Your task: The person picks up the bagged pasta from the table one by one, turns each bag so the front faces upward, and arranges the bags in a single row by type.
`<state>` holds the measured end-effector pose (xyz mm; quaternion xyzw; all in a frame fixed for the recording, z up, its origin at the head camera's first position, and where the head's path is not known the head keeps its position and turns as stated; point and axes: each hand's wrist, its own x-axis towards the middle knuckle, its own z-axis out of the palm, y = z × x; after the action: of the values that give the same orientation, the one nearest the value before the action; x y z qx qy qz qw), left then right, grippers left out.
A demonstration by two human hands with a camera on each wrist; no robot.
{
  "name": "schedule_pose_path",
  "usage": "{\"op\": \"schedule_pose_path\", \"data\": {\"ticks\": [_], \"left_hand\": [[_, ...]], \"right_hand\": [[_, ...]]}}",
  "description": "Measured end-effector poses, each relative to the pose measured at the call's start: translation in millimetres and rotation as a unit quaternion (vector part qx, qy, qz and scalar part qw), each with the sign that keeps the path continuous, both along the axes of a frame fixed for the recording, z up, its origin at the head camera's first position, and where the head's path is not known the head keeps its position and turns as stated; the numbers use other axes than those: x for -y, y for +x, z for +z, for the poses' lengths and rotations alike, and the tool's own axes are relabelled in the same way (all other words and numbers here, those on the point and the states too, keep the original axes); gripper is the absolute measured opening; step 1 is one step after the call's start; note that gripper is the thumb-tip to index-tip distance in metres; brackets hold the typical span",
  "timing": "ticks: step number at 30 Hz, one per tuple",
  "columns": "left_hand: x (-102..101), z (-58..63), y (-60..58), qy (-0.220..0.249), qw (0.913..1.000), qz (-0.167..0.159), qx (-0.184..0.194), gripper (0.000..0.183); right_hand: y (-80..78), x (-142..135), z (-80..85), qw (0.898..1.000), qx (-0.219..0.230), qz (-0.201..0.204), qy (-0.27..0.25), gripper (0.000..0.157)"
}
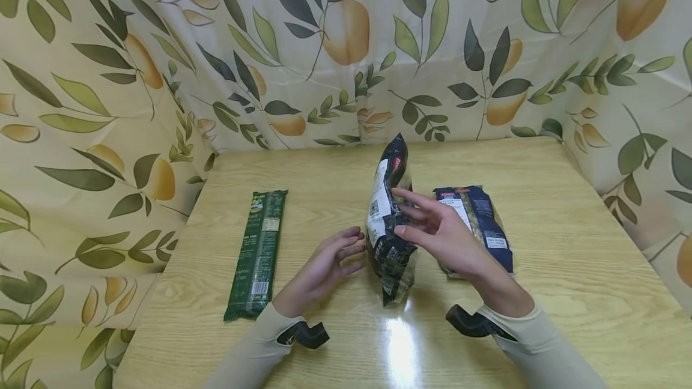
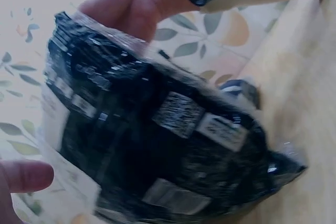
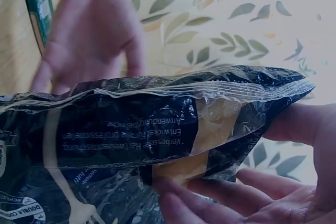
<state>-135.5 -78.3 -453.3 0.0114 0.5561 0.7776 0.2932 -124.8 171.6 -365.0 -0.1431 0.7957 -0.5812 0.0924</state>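
A dark pasta bag with a white label panel stands on its edge over the middle of the table. My right hand holds it from the right, thumb and fingers on the plastic; in the right wrist view this hand has its thumb and fingers on opposite sides of the bag. Just left of the bag, my left hand has loosely bent fingers and grips nothing. The left wrist view shows the bag's printed codes up close, somewhat blurred.
A long green spaghetti packet lies on the left of the wooden table. To the right, partly behind my right hand, lies a dark blue bag with a red brand label. Leaf-patterned cloth hangs around the table's back and sides.
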Motion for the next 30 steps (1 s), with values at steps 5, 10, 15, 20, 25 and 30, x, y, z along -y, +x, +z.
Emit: {"op": "schedule_pose_path", "data": {"ticks": [5,10,15,20,25,30], "left_hand": [[7,16.8,-1.5,-0.028,0.9979,0.001,-0.059,0.062],[9,28.9,1.5,-0.047,0.9952,-0.010,-0.085,0.061],[10,34.6,5.0,-0.062,0.9941,-0.007,-0.089,0.063],[20,33.8,6.8,-0.034,0.9969,-0.005,-0.071,0.065],[37,26.7,8.4,-0.031,0.9988,0.008,-0.038,0.072],[50,15.9,8.8,0.002,0.9999,0.010,0.010,0.062]], "right_hand": [[-0.5,8,-3.0,1.000,0.001,0.016,-0.011,0.062],[-1.0,15,-7.4,0.999,0.011,0.036,-0.024,0.059],[-0.2,18,-14.4,0.997,0.022,0.060,-0.032,0.058],[1.6,17,-24.1,0.994,0.041,0.090,-0.044,0.057],[3.2,15,-36.1,0.992,0.072,0.096,-0.036,0.056],[3.1,15,-44.7,0.991,0.089,0.095,-0.030,0.057]]}}
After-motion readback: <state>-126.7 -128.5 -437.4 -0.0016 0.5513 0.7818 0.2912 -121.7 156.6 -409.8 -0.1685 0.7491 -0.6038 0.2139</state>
